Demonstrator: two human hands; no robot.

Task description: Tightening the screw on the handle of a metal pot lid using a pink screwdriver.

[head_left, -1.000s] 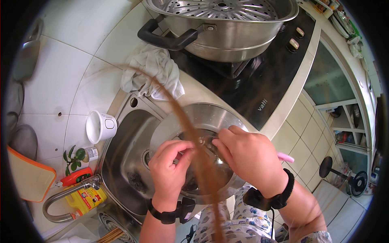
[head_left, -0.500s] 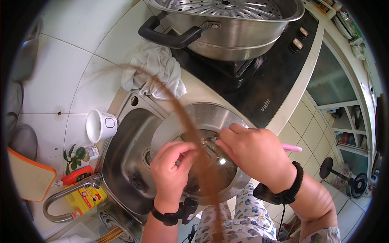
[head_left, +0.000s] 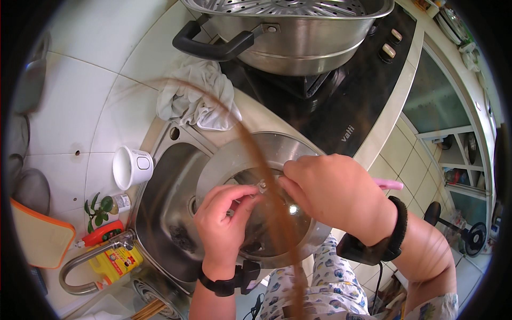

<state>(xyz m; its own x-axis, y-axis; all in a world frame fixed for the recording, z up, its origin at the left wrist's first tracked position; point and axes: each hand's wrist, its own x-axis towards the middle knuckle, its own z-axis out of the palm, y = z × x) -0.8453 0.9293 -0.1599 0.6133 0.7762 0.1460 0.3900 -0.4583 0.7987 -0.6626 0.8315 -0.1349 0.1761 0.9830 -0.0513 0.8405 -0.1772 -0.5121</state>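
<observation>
Left hand [head_left: 226,213] pinching small shiny piece [head_left: 262,186] over metal basin [head_left: 226,152]. Right hand [head_left: 320,184] curled close by, pink handle [head_left: 388,184] jutting beyond; can't tell if clamped on it. Piece looks light, probably slippery: fingertip hold at its edge. Basin overlaps sink's [head_left: 162,186] right edge; open room left, worktop [head_left: 268,122] strip tight.

Black wristbands [head_left: 217,284] carry boxy black modules [head_left: 249,274] in the lower centre and lower right, the latter trailing a thin black cable [head_left: 379,282]. White trousers [head_left: 330,288] and sleeve [head_left: 434,309] bear small bluish motifs.
</observation>
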